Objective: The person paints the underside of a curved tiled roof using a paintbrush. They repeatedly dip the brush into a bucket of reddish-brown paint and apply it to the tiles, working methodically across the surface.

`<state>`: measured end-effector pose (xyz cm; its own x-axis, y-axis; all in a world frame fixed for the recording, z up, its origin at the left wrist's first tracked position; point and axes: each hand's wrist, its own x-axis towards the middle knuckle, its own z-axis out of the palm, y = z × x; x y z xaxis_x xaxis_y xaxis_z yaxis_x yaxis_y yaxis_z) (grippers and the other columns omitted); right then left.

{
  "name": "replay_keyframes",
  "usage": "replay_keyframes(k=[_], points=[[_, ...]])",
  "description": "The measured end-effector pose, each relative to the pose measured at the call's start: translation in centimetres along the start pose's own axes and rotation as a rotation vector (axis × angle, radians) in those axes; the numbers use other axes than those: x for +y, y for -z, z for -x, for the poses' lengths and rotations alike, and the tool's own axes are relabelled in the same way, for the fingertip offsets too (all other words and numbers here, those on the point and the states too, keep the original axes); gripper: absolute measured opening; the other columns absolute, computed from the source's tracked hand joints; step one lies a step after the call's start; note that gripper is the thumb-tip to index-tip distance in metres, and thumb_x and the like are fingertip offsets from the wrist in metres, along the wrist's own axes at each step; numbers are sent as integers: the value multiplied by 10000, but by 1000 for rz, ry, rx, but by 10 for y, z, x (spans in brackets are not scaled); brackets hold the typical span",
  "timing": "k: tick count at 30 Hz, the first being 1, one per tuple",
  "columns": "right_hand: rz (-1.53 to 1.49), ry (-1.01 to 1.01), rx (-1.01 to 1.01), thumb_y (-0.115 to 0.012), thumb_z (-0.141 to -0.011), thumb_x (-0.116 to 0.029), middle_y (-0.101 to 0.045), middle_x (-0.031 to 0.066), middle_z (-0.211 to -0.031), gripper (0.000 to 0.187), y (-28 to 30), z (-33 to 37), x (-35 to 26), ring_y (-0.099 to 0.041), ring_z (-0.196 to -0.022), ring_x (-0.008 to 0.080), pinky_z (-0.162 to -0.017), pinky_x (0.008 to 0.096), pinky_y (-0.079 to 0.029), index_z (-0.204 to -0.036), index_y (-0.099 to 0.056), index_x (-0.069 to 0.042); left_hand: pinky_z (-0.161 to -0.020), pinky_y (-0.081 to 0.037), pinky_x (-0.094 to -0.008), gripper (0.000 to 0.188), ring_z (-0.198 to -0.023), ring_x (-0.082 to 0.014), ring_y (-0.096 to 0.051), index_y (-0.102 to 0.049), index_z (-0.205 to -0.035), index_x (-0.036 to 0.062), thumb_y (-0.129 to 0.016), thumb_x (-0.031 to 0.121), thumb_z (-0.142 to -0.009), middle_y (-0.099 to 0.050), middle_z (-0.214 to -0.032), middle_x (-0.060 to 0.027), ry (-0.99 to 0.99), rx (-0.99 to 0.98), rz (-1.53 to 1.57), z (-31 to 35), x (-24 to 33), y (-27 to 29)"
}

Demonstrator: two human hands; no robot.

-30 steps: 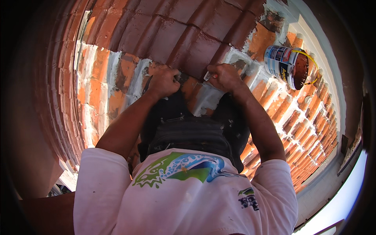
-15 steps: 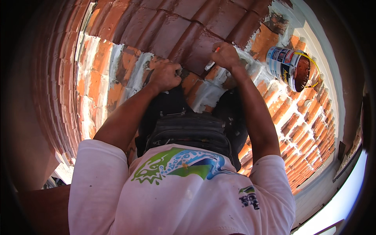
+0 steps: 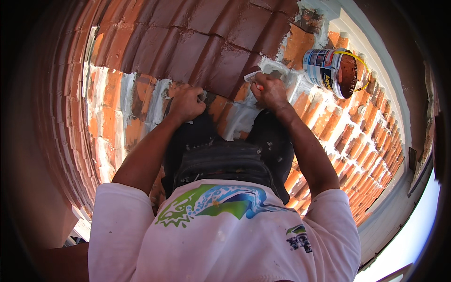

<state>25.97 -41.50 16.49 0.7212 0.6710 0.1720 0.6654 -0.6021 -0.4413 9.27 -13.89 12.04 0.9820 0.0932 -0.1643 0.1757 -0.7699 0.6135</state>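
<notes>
My right hand (image 3: 272, 94) is closed around a small painting tool (image 3: 252, 75) with an orange-red grip and a pale end; its working end is too unclear to name more exactly. It is at the lower edge of the glossy brown painted roof tiles (image 3: 220, 66), beside a whitish patch. My left hand (image 3: 187, 104) is curled closed above my left knee, by the bare orange tiles; whatever it holds, if anything, is hidden. To the right of my right hand stands a paint bucket (image 3: 324, 70) with a yellow handle and reddish-brown paint inside.
Unpainted orange tiles (image 3: 345, 138) with white, grey-streaked joints spread down to the right. A pale ledge (image 3: 376, 42) curves along the roof's right side. My dark-trousered legs (image 3: 270, 136) are bent under my arms, with a black waist bag (image 3: 225, 162) at my front.
My right hand has drawn back toward me, off the brown tile's lower edge, and the tool has turned so its pale end points away. The view has shifted slightly; my left hand stays curled.
</notes>
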Motion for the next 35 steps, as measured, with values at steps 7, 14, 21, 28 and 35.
replay_keyframes(k=[7, 14, 21, 28, 35], points=[[-320, -325, -221, -773, -897, -241, -774, 222, -845, 214, -9, 47, -9, -773, -816, 425, -798, 526, -631, -934, -747, -32, -932, -525, -482, 159, -1024, -349, -658, -748, -894, 36, -729, 145, -781, -753, -899, -143, -48, 10, -20, -1, 1, -2], [-128, -343, 135, -784, -902, -279, -755, 232, -825, 259, -1, -14, 12, -756, -755, 414, -736, 475, -607, -934, -776, -22, -907, -532, -490, 128, -1009, -354, -663, -739, -855, 33, -745, 131, -773, -749, -876, -140, -61, 3, -12, -3, 3, 0], [-366, -522, -149, -744, -882, -302, -765, 273, -913, 259, -27, -1, -2, -753, -907, 488, -893, 542, -606, -928, -782, -50, -970, -498, -497, 118, -1039, -367, -662, -744, -847, 40, -753, 131, -771, -745, -889, -138, -93, 43, -40, -4, -2, -7], [-183, -497, 407, -766, -929, -265, -746, 222, -815, 209, 2, -7, 40, -748, -793, 450, -721, 512, -592, -909, -739, -59, -975, -486, -497, 105, -1017, -372, -667, -754, -836, 43, -706, 92, -757, -742, -882, -151, -105, 48, -34, -3, 6, 0], [104, -171, 159, -851, -858, -350, -808, 167, -992, 349, -51, 19, 46, -802, -904, 395, -962, 756, -527, -1036, -670, -111, -1065, -444, -468, 95, -1060, -316, -678, -763, -837, 70, -693, 88, -776, -772, -892, -135, 7, -37, -8, -6, 9, 3]])
